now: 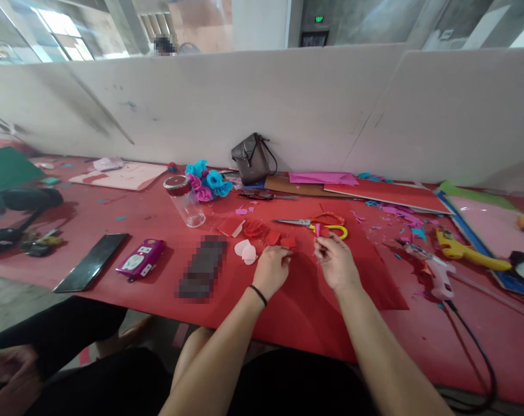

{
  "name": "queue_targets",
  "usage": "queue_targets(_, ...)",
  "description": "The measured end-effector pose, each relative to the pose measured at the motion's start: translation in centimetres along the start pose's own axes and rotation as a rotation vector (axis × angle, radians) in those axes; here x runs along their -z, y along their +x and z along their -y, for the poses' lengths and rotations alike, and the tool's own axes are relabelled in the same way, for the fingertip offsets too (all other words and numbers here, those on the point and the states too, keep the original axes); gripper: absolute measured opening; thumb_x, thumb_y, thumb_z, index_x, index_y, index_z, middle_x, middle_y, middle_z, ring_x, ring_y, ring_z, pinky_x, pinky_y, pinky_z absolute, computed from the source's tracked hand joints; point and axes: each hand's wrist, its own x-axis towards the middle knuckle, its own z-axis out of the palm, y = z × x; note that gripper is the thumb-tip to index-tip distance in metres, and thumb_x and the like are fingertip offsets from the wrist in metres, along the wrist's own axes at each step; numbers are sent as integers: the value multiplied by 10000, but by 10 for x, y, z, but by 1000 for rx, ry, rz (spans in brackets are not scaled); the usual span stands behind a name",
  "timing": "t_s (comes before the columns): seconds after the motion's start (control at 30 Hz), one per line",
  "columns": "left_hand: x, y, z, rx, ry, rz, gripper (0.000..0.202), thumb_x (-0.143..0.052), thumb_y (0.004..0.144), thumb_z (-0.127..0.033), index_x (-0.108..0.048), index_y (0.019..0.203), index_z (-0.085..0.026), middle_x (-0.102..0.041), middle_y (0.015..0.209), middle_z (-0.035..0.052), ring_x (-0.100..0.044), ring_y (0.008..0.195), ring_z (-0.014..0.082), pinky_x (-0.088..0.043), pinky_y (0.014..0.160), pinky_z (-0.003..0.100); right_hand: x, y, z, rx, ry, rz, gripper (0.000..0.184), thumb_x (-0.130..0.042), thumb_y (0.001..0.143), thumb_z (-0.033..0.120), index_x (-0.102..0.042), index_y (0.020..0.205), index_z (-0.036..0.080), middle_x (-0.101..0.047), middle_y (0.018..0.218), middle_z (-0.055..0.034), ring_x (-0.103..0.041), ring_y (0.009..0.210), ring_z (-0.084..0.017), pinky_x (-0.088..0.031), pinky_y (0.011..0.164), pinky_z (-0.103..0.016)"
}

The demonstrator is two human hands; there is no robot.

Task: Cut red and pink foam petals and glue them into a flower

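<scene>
My left hand (pixel 271 267) rests on the red table cover (pixel 313 312), its fingers curled and pinching a small red paper piece (pixel 287 242). My right hand (pixel 336 261) is closed in a pinch on a tiny pink rolled paper piece (pixel 318 230). More red paper cut-outs (pixel 256 229) lie just beyond my left hand, with two pale pink petals (pixel 246 251) to their left. Scissors with red and yellow handles (pixel 318 223) lie right behind my right hand.
A white glue gun (pixel 430 267) with a black cord and a yellow glue gun (pixel 461 249) lie to the right. A glass jar (pixel 186 201), blue and pink paper flowers (pixel 208 181), a brown bag (pixel 250 158), a phone (pixel 92 261) and a purple power strip (pixel 141 257) sit left. Coloured sheets (pixel 374 189) line the back wall.
</scene>
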Motion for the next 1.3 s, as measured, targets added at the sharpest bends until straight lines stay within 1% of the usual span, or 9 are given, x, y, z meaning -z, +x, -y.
queue_targets(0.13, -4, -6, -1, -45, -43, 63, 339, -582, 649, 18, -757, 821, -216, -720, 1014, 97, -608, 1023, 249, -421, 1001, 406, 8, 8, 5, 169, 143, -147, 223, -748, 536, 201, -553, 637, 240, -555, 590, 82, -498, 559, -79, -384, 520, -213)
queue_targets(0.23, -5, -5, -5, -1, -129, 10, 325, -577, 673, 3, -762, 822, -218, -725, 981, 93, -619, 1001, 239, -427, 982, 391, 9, 9, 6, 169, 146, -182, 232, -752, 519, 194, -556, 634, 240, -563, 601, 85, -497, 552, -75, -386, 521, -213)
queue_targets(0.3, -3, -3, -10, 72, -262, -48, 268, -599, 707, -53, -765, 832, -222, -727, 929, 80, -630, 927, 220, -454, 916, 357, 5, 5, 3, 46, 53, -97, 246, -770, 503, 199, -564, 633, 238, -568, 577, 79, -486, 517, -87, -364, 488, -226)
queue_targets(0.43, 2, -1, -17, 311, -706, -54, 146, -689, 708, -208, -760, 833, -182, -692, 738, 39, -575, 648, 129, -463, 681, 257, -6, -9, -5, -227, -69, 166, 290, -824, 478, 224, -617, 682, 220, -602, 567, 62, -504, 512, -94, -378, 506, -228)
queue_targets(0.53, 6, -1, -18, 429, -863, -77, 164, -769, 633, -254, -745, 756, -148, -645, 647, 12, -502, 566, 82, -412, 587, 217, -10, -14, -7, -229, -101, 218, 340, -845, 493, 252, -647, 768, 225, -646, 628, 63, -512, 523, -76, -390, 537, -213)
queue_targets(0.83, 10, -1, -20, 607, -1109, -4, 280, -878, 459, -228, -720, 663, -120, -617, 608, 0, -485, 544, 49, -368, 532, 190, -9, -15, -6, -205, -120, 273, 415, -853, 522, 253, -647, 882, 247, -665, 679, 64, -538, 548, -86, -406, 555, -215)
queue_targets(0.97, 13, -2, -23, 588, -1155, 29, 320, -898, 417, -269, -714, 637, -127, -615, 599, -2, -495, 547, 52, -383, 542, 192, -9, -16, -5, -181, -115, 264, 436, -859, 521, 254, -650, 903, 247, -637, 641, 77, -551, 563, -87, -435, 596, -214)
queue_targets(1.1, 13, -3, -23, 535, -1118, -3, 360, -907, 379, -294, -713, 635, -132, -642, 616, 8, -530, 576, 76, -408, 571, 208, -12, -18, -3, -197, -125, 275, 449, -867, 506, 276, -643, 893, 244, -646, 647, 72, -580, 578, -101, -455, 640, -241)
queue_targets(1.3, 9, -2, -18, 489, -1142, -24, 303, -875, 456, -274, -683, 646, -138, -644, 613, 1, -576, 607, 104, -454, 653, 249, -14, -20, -4, -197, -192, 289, 446, -861, 522, 354, -616, 875, 234, -647, 587, 61, -567, 538, -113, -387, 543, -226)
